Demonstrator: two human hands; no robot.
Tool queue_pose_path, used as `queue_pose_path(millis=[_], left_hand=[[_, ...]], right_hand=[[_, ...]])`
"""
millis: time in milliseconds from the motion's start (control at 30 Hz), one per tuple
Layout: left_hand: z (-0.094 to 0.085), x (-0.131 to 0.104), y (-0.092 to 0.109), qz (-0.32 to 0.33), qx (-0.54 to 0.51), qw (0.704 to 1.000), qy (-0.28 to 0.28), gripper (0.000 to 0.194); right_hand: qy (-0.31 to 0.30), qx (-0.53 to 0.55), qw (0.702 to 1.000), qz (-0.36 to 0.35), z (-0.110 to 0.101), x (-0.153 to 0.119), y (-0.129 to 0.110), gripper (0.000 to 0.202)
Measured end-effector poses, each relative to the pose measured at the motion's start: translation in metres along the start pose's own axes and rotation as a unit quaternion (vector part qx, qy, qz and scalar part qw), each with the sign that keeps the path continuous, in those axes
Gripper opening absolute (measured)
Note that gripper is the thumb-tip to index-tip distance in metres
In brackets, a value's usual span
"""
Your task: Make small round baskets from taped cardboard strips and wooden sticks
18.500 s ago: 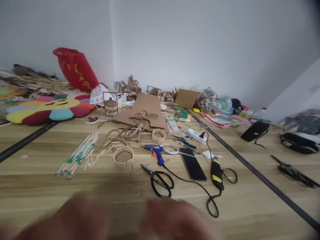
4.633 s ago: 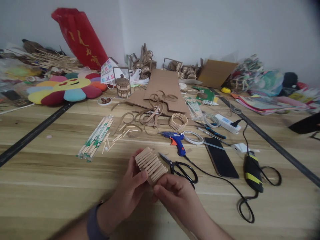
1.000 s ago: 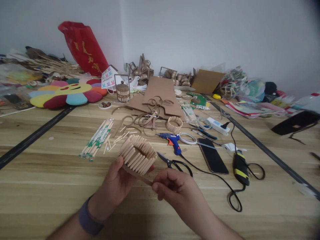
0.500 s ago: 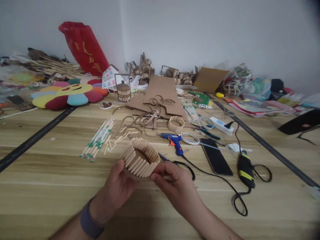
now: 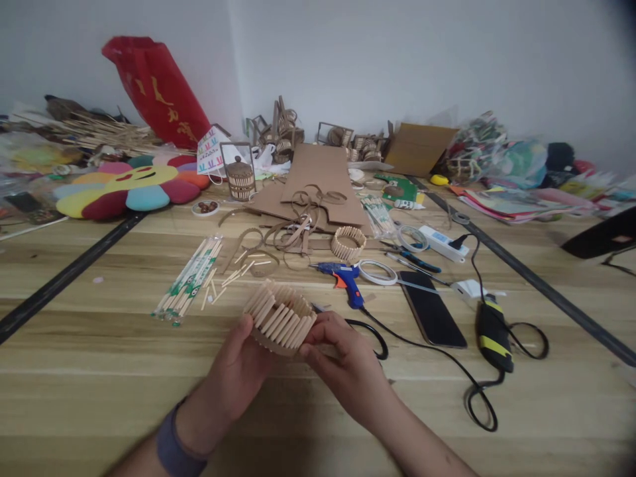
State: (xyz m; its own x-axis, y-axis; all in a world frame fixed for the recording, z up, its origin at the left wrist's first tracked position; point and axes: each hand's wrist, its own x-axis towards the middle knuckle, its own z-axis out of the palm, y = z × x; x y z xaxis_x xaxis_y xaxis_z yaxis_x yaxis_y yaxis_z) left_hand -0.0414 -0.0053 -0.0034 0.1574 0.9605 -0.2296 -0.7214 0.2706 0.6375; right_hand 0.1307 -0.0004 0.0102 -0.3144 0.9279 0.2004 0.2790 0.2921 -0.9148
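Observation:
Above the near part of the table, a round basket of short wooden sticks [image 5: 283,324] on a cardboard base is held tilted between both hands. My left hand [image 5: 242,366] is closed on its left side and underside, thumb on the outer sticks. At its lower right, the fingers of my right hand [image 5: 342,361] pinch the edge. Just beyond lies a blue glue gun [image 5: 345,278]. A second stick ring [image 5: 348,244] stands farther back. Loose cut sticks [image 5: 243,270] and wrapped chopsticks [image 5: 191,278] are to the left. Scissors [image 5: 370,326] lie partly hidden behind my right hand.
Curled cardboard strips [image 5: 298,225] and a cardboard sheet [image 5: 320,169] cover the middle back. To the right are a black phone [image 5: 432,309], a power strip [image 5: 444,244], tape rolls and a cabled black-yellow tool [image 5: 494,334]. A finished lidded bucket [image 5: 240,180] and flower cushion [image 5: 134,189] stand back left.
The basket has tipped so that its inside shows less and its outer wall shows more. Both hands keep their hold. The camera view has shifted slightly.

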Motion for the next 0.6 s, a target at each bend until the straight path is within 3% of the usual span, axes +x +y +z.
queue_pose_path(millis=[167, 267, 467, 600], left_hand=[[0.009, 0.000, 0.000, 0.053, 0.027, 0.994, 0.094, 0.047], [0.015, -0.002, -0.001, 0.079, 0.052, 0.989, 0.116, 0.056], [0.008, -0.005, -0.003, 0.089, 0.098, 0.990, 0.055, 0.062], [0.003, -0.006, -0.005, 0.099, 0.150, 0.983, 0.023, 0.078]], right_hand=[[-0.002, 0.017, 0.999, 0.042, 0.004, 0.000, -0.002, 0.016], [0.014, 0.020, 0.998, 0.049, 0.008, -0.001, -0.001, 0.016], [0.033, 0.027, 0.998, 0.055, 0.013, -0.004, 0.001, 0.017], [0.041, 0.028, 0.998, 0.042, 0.012, -0.005, 0.001, 0.017]])
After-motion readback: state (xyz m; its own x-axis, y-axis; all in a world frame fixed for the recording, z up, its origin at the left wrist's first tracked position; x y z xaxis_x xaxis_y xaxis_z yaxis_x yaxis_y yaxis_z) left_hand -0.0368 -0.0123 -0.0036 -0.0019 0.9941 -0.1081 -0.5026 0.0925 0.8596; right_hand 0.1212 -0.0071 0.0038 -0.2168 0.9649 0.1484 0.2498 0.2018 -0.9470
